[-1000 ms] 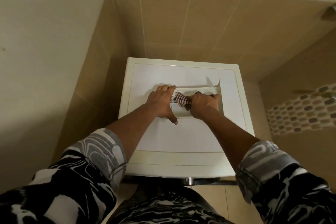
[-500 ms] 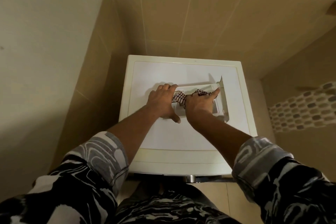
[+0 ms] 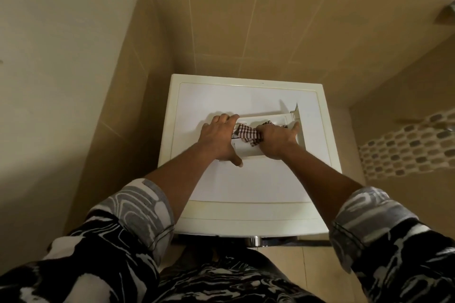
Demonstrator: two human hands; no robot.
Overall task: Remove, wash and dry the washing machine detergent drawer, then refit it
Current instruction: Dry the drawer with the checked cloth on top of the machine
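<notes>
The white detergent drawer point(image 3: 273, 118) lies on top of the white washing machine point(image 3: 246, 187), its front panel standing up at the right end. My left hand point(image 3: 219, 138) grips the drawer's left end, thumb on the near edge. My right hand point(image 3: 275, 140) presses a brown-and-white checked cloth point(image 3: 247, 133) into the drawer, index finger stretched toward the front panel. Most of the drawer's inside is hidden under the hands and the cloth.
The machine stands in a corner between a cream wall point(image 3: 61, 81) on the left and beige tiled walls point(image 3: 258, 32) behind and on the right. A mosaic tile band point(image 3: 406, 145) runs along the right wall. A chrome door rim point(image 3: 256, 241) shows below the machine's front edge.
My right hand has slid with the cloth along the drawer toward its right end, index finger stretching out. My left hand has kept its hold on the left end.
</notes>
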